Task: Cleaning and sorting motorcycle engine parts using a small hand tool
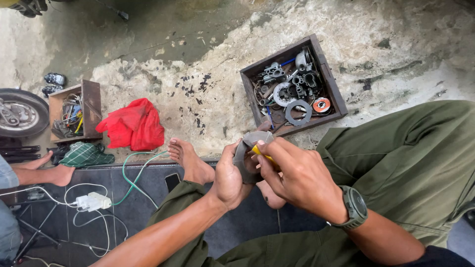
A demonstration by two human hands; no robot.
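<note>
Grey, curved and flat, the metal part (246, 151) sits pinched between both hands, low in the middle of the head view, above the person's lap and the dark tiled floor (133, 198). The left hand (230, 175) wraps its fingers around the part's lower left side, thumb on top. The right hand (297, 178) is closed on a yellow-handled tool (260, 152), whose tip meets the grey part; a dark green wristwatch (354, 206) sits on that wrist. The two hands touch each other around the part.

Just beyond the hands, on the rough concrete floor (208, 64), stands a dark wooden box (330, 86) filled with sprockets, rings, bolts and other metal pieces. The person's bare foot (190, 160) rests at the edge where tile meets concrete. Near the left edge lie a red cloth (132, 124), a green checked cloth (86, 155) and a smaller wooden box (91, 106) holding wires. A white power strip (93, 201) with white and green cables lies on the tiles. A wheel (20, 112) shows at the far left, and another person's foot (54, 173) below it.
</note>
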